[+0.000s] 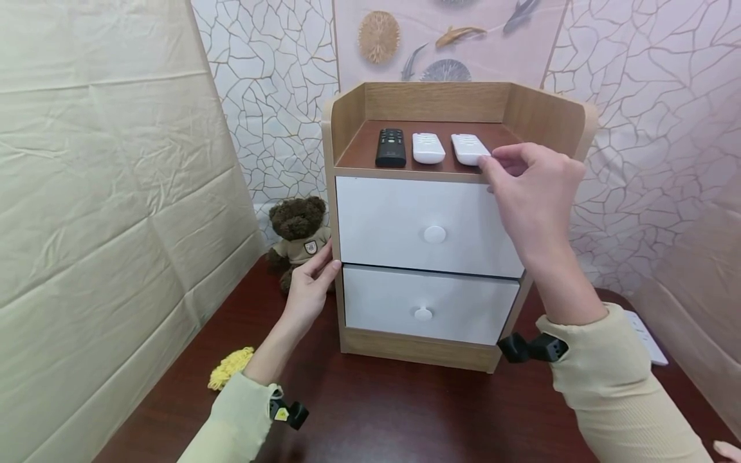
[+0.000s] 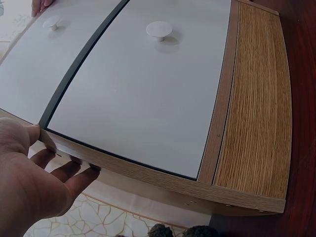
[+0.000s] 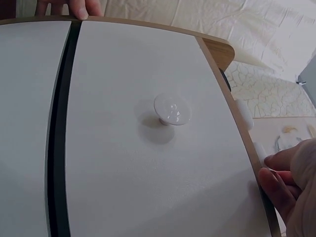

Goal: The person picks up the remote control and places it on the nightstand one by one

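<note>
A small wooden cabinet [image 1: 417, 352] with two white drawers stands on the dark red table. My left hand [image 1: 309, 289] holds its left side edge, thumb on the front edge and fingers bent against the side panel [image 2: 148, 170]. On the cabinet's top lie a black remote control [image 1: 391, 149], a white remote control [image 1: 428, 149] and a second white remote control [image 1: 469, 149] at the right. My right hand [image 1: 535, 190] pinches the near right corner of this right-hand remote with thumb and forefinger. Part of that corner is hidden by the fingertips.
Raised wooden walls [image 1: 434, 101] border the cabinet top at the back and sides. A brown teddy bear [image 1: 296, 222] sits behind the left hand. Yellow yarn [image 1: 230, 368] lies by the left forearm, and a flat white object [image 1: 647, 337] lies at the table's right.
</note>
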Tool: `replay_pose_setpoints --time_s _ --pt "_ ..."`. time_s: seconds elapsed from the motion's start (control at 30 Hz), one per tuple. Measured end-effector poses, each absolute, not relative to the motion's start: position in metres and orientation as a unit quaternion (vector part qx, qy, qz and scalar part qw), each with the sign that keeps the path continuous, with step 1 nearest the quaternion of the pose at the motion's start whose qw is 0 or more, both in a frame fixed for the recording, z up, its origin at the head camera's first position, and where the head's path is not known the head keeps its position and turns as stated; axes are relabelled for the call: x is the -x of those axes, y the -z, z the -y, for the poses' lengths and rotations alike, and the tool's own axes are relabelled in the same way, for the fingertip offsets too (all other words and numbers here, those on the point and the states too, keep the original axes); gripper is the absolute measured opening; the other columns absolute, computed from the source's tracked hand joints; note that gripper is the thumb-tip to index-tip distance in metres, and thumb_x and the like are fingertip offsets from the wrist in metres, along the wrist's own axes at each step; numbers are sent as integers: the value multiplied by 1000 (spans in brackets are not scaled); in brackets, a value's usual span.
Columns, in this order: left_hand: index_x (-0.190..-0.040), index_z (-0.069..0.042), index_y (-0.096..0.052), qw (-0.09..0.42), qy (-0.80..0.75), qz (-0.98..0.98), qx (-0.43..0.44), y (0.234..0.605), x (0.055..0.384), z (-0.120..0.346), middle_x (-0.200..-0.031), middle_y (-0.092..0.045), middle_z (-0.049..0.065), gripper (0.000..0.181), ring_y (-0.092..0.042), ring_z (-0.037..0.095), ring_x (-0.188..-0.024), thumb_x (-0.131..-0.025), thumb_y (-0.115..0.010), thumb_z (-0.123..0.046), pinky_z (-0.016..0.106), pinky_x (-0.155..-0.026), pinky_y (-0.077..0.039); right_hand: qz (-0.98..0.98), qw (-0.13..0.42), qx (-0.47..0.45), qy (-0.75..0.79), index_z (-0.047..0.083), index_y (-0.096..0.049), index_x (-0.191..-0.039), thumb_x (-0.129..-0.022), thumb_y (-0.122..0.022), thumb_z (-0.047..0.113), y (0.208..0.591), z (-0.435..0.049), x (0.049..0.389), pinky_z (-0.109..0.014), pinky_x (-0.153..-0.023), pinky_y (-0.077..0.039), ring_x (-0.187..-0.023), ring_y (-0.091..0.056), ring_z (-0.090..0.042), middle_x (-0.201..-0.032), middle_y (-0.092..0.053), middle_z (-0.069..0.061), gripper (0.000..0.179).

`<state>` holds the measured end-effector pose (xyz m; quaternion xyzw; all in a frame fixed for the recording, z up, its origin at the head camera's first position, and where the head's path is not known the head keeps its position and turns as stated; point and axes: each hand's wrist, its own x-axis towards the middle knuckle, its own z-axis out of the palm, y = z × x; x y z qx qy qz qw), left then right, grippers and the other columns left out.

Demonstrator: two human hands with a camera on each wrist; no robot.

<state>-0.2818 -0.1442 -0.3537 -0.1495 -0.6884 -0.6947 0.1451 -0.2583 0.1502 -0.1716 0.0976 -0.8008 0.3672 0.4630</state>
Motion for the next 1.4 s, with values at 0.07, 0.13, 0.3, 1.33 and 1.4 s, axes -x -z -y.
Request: replay_pose_setpoints --time_s 0.07,0.13,0.3,1.33,1.4 --pt "-157 -3 -39 145 695 688 151 354 282 145 -160 -39 12 53 -41 23 -144 -107 -56 -10 37 -115 -38 799 462 -100 -372 3 -81 -110 -97 -73 27 172 -150 258 -13 -66 -43 -79 -71 -14 -100 -78 -11 28" --pt "-157 -3 -39 145 693 690 151 354 282 145 -160 -39 13 53 -41 23 -145 -107 -56 -10 37 -115 -37 793 460 -101 -386 3 -81 -110 -96 -75 28 173 -151 257 -12 -67 -46 -74 -68 -2 -100 -78 -11 30" --pt "-156 -2 -39 147 689 693 150 354 282 146 -159 -40 13 53 -40 24 -145 -107 -57 -10 37 -115 -38 761 448 -105 -457 4 -81 -110 -90 -82 27 174 -158 247 -11 -67 -52 -67 -65 8 -100 -78 -9 31" --pt "-156 0 -39 155 686 694 154 355 283 145 -158 -41 17 53 -40 26 -145 -107 -57 -9 37 -114 -39 682 481 83 -544 8 -72 -126 -90 -76 6 321 -351 240 -11 -86 -48 -85 -64 6 -99 -68 18 36" --pt "-156 0 -39 154 686 694 154 355 283 145 -158 -41 17 53 -40 26 -145 -107 -57 -9 36 -114 -38 684 487 93 -535 7 -73 -125 -90 -76 6 333 -357 243 -10 -84 -48 -82 -64 7 -98 -68 19 35"
